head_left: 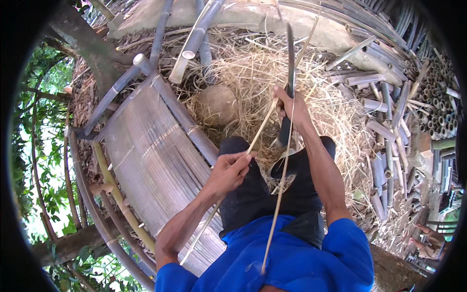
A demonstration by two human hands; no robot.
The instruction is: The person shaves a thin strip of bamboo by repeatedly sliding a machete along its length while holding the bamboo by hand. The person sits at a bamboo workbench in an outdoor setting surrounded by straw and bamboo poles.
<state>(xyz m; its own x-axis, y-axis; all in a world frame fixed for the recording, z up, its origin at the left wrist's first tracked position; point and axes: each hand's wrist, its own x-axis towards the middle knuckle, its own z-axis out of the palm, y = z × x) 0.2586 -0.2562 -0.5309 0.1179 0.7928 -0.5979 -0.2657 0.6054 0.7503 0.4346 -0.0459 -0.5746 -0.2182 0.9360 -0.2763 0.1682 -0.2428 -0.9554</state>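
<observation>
My left hand (227, 174) is closed in a pinch on a thin pale bamboo strip (261, 127). This strip slants up from beside my left forearm to the fingers of my right hand. My right hand (294, 108) is closed around a long dark knife (290, 53), whose narrow blade points away from me; the fingers partly hide where its handle begins. A second thin strip (278, 199) runs from the front of my blue shirt up to the knife. Beyond my right hand, a strip extends past the blade; whether the two strips join there is hidden.
Curly pale shavings (258, 73) cover the ground ahead, around a rounded brown lump (217, 103). A slatted bamboo bench (146, 141) stands at my left. Cut bamboo pieces (382, 170) lie on the right, near stacked tubes (441, 114). Thick poles (199, 34) lean at the far left.
</observation>
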